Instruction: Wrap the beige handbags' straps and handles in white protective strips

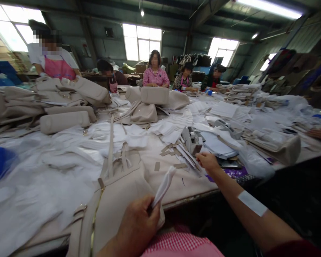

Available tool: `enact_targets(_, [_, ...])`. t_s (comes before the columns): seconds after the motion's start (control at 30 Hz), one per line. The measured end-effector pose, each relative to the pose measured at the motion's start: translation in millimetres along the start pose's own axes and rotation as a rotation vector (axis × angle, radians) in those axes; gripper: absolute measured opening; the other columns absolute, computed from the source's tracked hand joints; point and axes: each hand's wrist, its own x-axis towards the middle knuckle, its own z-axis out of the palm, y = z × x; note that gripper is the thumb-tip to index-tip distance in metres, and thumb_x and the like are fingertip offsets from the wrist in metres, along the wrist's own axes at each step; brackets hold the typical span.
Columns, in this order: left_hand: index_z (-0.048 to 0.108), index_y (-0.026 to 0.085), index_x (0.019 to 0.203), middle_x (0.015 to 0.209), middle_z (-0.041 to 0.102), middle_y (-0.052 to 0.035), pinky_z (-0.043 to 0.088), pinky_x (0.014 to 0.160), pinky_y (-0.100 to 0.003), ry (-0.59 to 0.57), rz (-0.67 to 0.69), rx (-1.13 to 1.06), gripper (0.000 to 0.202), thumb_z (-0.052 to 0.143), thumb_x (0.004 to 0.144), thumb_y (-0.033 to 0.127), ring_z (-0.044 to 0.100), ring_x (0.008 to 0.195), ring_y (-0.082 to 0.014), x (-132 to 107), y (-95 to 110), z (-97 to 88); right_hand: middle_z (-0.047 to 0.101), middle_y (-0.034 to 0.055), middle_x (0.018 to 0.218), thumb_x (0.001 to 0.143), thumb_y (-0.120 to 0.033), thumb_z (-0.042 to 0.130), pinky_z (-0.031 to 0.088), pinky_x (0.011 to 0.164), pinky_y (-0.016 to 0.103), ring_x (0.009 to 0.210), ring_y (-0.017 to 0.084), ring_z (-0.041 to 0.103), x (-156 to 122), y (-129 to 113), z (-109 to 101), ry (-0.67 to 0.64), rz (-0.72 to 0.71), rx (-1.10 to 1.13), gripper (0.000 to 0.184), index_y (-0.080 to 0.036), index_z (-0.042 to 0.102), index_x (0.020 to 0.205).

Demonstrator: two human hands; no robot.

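Clearly, your left hand has its fingers clamped on a folded white strip, held above the beige bag at the edge of the bench. Your right hand curls beside the grey tape dispenser; whether those fingers grip anything, I cannot tell.

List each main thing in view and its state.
White folded paper-like sheet: held, top end free.
Left hand: closed around that sheet.
Grey boxy tape dispenser: resting on the beige tabletop.
Right hand: fingers curled beside the dispenser; grip unclear.
Beige smooth handbag: lying at the tabletop's edge.
White rectangular patch: flat on the right forearm.
Long white ceiling tube: lit.
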Motion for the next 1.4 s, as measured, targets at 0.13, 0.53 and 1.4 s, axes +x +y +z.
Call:
enact_targets(0.13, [0.057, 0.019, 0.066, 0.061, 0.062, -0.0033, 0.033, 0.058, -0.028, 0.018, 0.098, 0.122, 0.023, 0.052, 0.088, 0.023, 0.055, 0.057, -0.0154, -0.8, -1.5, 1.9, 0.063, 0.0004, 0.06, 0.077, -0.043, 0.073, 0.038, 0.045, 0.022, 0.048, 0.009, 0.05, -73.2, -31.7, 15.4, -0.4, -0.051, 0.117, 0.029, -0.015, 0.066, 0.072])
enact_targets(0.53, [0.055, 0.019, 0.078, 0.063, 0.06, -0.0012, 0.035, 0.046, -0.032, 0.19, 0.444, 0.573, 0.009, 0.053, 0.087, 0.015, 0.058, 0.052, -0.0204, -10.2, -1.5, 0.5, 0.055, -0.0022, 0.046, 0.079, -0.05, 0.066, 0.036, 0.04, 0.022, 0.038, 0.009, 0.047, -179.6, -38.1, 72.2, -0.602, 0.193, 0.039, 0.039, -0.017, 0.058, 0.06])
enact_targets(1.4, [0.065, 0.014, 0.086, 0.075, 0.061, -0.0069, 0.05, 0.058, -0.032, 0.175, 0.344, 0.415, 0.018, 0.049, 0.093, 0.019, 0.06, 0.065, -0.0216, -5.8, -2.1, -7.4, 0.057, -0.0018, 0.051, 0.082, -0.042, 0.063, 0.037, 0.043, 0.022, 0.043, 0.01, 0.047, -190.7, -54.6, 66.4, -0.591, 0.065, -0.055, 0.029, -0.015, 0.071, 0.075])
